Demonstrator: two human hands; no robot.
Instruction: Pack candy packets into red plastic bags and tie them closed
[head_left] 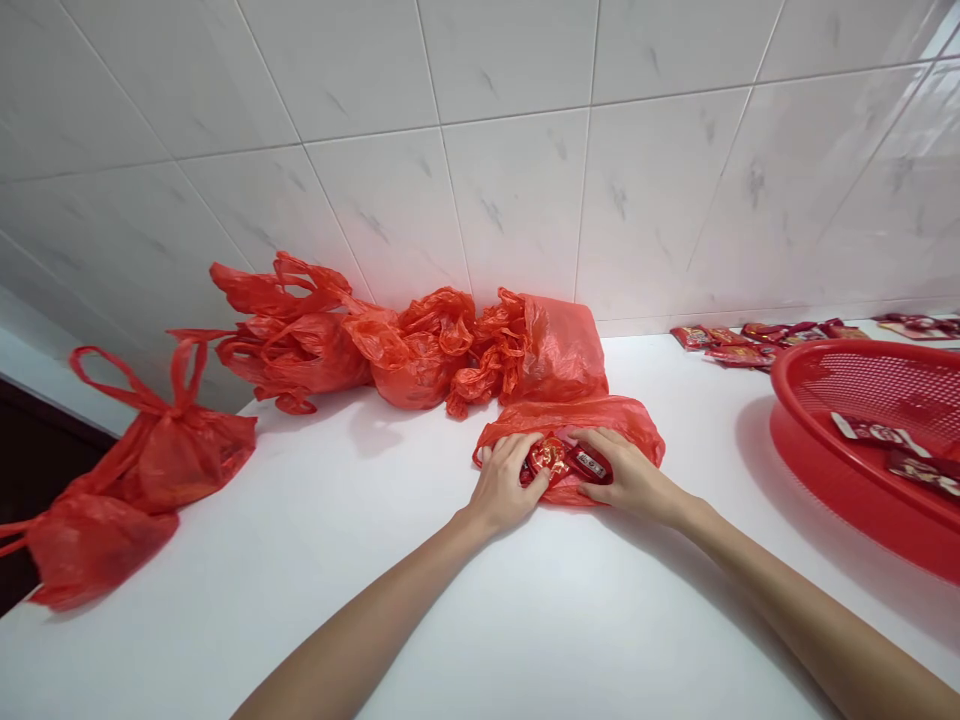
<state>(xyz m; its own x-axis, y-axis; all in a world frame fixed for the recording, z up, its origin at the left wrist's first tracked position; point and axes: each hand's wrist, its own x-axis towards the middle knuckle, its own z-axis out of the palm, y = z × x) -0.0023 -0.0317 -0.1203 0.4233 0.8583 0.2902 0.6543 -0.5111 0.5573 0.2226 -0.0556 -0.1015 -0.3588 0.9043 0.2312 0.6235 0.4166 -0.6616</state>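
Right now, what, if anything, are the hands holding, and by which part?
The left hand and right hand cup the packets by their outer sides, in the open bag.

Bunched red plastic bags [420, 372] line the marbled tile wall [517, 200] on the white counter [300, 560], with tied bags [187, 460] at the left and loose packets [739, 355] near a red basket [832, 475] holding wrapped packets [879, 433].
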